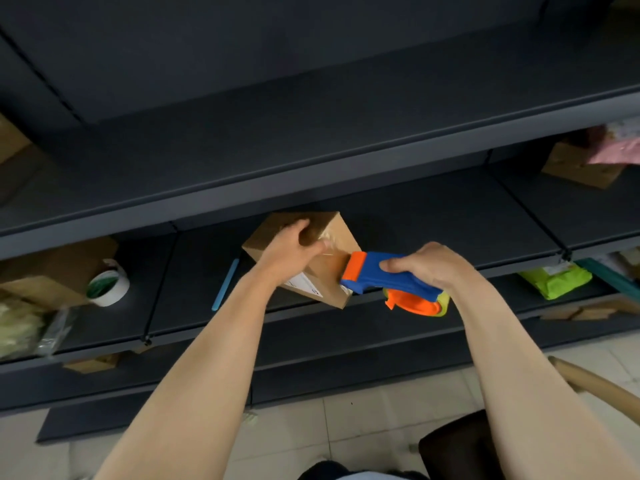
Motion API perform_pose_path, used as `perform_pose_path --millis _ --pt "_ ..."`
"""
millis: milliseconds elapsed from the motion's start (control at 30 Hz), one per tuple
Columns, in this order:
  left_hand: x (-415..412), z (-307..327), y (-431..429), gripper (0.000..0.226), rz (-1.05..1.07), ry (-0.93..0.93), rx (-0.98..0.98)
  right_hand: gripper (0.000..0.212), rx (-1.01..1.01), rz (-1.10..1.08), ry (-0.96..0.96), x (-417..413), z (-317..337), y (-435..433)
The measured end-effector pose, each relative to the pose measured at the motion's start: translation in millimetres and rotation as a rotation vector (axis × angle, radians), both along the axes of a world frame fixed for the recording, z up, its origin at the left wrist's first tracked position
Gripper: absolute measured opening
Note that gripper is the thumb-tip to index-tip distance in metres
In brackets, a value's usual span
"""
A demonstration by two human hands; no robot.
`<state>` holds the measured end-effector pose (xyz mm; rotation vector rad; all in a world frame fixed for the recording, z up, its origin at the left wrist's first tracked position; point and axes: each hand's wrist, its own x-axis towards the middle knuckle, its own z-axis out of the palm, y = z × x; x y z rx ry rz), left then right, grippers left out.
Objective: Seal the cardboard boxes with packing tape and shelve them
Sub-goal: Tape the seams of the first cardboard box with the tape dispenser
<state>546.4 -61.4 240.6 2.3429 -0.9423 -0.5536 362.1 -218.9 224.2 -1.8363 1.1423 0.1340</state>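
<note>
Gripping the tilted cardboard box [341, 237] at the shelf [194, 292] front with the left hand [294, 251], clutching the tape dispenser [374, 275] against it in the right hand [426, 265], liable to wrinkle tape or drag the box off by overpulling.

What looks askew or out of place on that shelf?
The cardboard box under the left hand sits diagonal to the shelf, one corner at its front edge, while the right hand holds the tape dispenser to it. Nothing looks damaged.
</note>
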Motion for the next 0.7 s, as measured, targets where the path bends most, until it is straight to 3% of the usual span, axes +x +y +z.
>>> perform_pose_path --millis 300,433,700 --pt "22 21 29 0.023 -0.023 0.285 -0.209 0.049 -0.061 0.085 0.034 4 78 7" --pt "32 20 40 0.023 0.025 0.349 -0.243 0.047 -0.088 0.1 0.02 15 91 18" --pt "56 3 64 0.048 0.24 0.458 -0.306 0.047 -0.099 0.061 -0.056 51 97 41"
